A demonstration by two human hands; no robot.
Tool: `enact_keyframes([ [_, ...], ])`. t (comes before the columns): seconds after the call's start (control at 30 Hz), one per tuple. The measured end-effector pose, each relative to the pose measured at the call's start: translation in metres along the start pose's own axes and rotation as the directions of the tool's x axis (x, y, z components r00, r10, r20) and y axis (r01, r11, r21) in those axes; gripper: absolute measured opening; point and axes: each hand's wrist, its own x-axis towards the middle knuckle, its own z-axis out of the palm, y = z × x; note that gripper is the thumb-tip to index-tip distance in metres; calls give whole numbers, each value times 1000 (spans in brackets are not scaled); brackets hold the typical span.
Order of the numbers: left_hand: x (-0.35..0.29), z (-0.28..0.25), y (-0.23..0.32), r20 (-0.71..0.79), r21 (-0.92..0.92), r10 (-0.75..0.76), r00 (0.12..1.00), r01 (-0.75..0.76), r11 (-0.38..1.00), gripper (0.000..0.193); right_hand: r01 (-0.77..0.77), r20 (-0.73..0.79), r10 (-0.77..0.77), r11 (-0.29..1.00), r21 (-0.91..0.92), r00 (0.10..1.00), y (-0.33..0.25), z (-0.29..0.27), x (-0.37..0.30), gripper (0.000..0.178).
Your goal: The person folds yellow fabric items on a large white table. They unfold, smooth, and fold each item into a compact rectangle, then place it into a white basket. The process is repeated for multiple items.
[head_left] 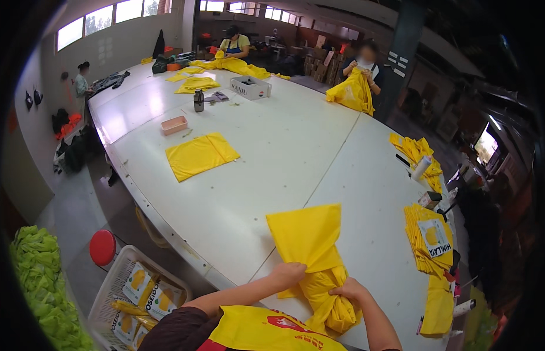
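A yellow cloth piece (307,237) stands up over the near edge of the white table, its upper part flat and roughly square. Below that, the same yellow material is a bunched bundle (328,298); whether the two are one piece I cannot tell. My left hand (289,275) is closed on the cloth at its left side, where flat part and bundle meet. On the right, my right hand (350,291) grips the bunched folds. Fingertips of both hands are partly hidden in the fabric.
Flat yellow cloth (202,155), a pink tray (174,124), a dark bottle (199,100) and a box (250,87) lie farther off. At right are stacked yellow pieces (422,237) and a thread cone (422,168). A basket (100,298) and red stool (103,247) stand left. Two people handle yellow cloth opposite.
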Motion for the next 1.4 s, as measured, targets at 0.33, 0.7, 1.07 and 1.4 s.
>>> enact_keyframes([
  [0.33,29,-2,40,75,396,433,899,-425,814,20,321,-397,-243,936,143,885,-7,13,-15,58],
  [0.7,-7,-12,-32,-553,-58,-134,823,122,991,47,600,-516,-332,592,537,790,-44,21,-33,55],
  [1.07,49,-1,-20,-18,-748,-254,967,156,645,65,615,-477,-388,484,623,789,-55,-13,-40,53],
  [1.4,50,-39,14,272,-211,-152,950,213,954,48,631,-605,-186,304,713,774,-27,7,-24,48],
])
